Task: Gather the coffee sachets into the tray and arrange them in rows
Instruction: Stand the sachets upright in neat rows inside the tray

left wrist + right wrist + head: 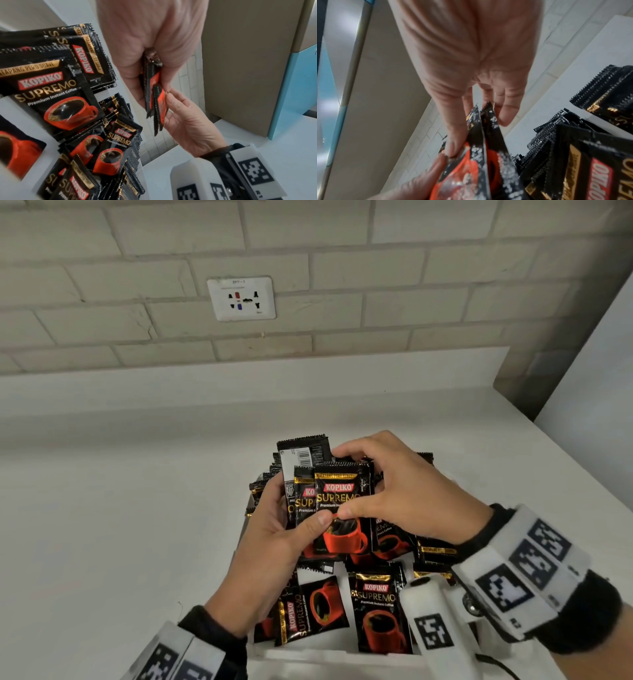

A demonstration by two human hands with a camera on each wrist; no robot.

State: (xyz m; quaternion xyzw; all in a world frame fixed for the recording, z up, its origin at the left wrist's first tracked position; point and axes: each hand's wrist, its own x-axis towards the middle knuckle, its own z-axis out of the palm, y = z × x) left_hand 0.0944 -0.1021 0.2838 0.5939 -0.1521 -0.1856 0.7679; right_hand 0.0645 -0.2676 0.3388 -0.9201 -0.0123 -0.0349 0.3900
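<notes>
Loose coffee sachets [376, 614] lie flat and overlapping in the near part of the white tray [329, 657] on the tabletop [113, 508]. Above them, the left hand [270, 546] clamps a small upright stack of sachets [337, 508], thumb on the front face. The right hand [394, 491] pinches the front sachet of that stack. More sachets stand on edge behind. A wall socket [241, 298] sits beyond.

Both hands are up close together. The left hand [274, 542] grips a bunch of packets [329, 508]. The right hand [404, 494] pinches them too.
</notes>
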